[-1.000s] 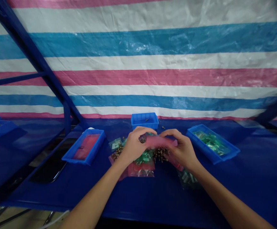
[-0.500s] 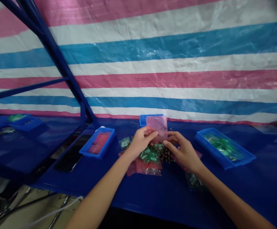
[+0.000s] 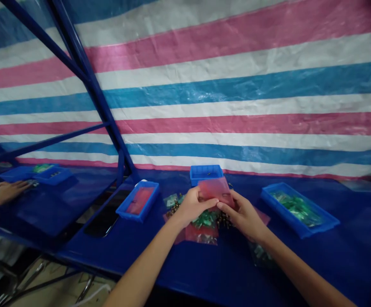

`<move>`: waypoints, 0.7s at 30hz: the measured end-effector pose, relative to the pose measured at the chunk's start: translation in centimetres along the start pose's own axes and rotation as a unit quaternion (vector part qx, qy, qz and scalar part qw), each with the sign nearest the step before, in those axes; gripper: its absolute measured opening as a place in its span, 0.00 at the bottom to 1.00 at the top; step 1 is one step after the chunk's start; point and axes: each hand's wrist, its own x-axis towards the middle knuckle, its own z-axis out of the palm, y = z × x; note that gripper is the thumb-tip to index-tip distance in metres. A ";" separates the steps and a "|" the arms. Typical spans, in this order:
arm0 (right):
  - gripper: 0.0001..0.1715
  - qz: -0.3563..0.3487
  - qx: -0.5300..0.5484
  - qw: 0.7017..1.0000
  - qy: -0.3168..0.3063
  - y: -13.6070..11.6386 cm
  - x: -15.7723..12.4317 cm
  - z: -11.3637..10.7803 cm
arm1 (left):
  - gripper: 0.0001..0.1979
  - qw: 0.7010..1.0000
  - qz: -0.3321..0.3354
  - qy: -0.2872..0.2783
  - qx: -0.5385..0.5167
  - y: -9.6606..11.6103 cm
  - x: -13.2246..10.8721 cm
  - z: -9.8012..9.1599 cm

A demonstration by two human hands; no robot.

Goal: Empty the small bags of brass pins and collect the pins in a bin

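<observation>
Clamped by the left hand (image 3: 194, 205) on the lower left of a pink bag (image 3: 215, 188), and by the right hand (image 3: 244, 215) on its right side, with thumb tips nearly meeting at the near edge. Raised above the tabletop (image 3: 223, 264), tilted, just near of the small blue tray (image 3: 201, 174).

Changed since half a second ago: from a left-only hold, with right-hand fingers apart, to a two-handed hold; from nearly upright to a lower slant. By judgement, better steadied now, with the near edge within reach of both thumbs. Impossible to tell whether open or sealed.

Beneath the hands: green packets (image 3: 206, 219), brass-coloured pieces (image 3: 173, 209) to left and right, and pink packets (image 3: 201, 235) on the near side.

Farther out, to the left: a blue tray of pink film (image 3: 129, 215) beside a dark flat device (image 3: 100, 222). To the right: a blue tray of green packets (image 3: 321, 230). Newly in view, far left: a co-worker's hand (image 3: 8, 192).
</observation>
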 end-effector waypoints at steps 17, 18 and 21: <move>0.19 0.050 0.108 0.990 -0.076 -2.0 -0.4 -0.6 | 0.27 0.997 -0.072 -0.034 -0.001 1.9 -2.1 -2.2; 0.21 0.051 0.101 0.989 -0.092 -2.0 -0.5 -0.5 | 0.23 0.996 -0.076 -0.028 0.043 1.8 -2.6 -1.8; 0.28 0.049 0.090 0.988 -0.117 -2.0 -0.7 -0.6 | 0.18 0.993 -0.088 0.013 0.082 1.1 -4.3 -1.1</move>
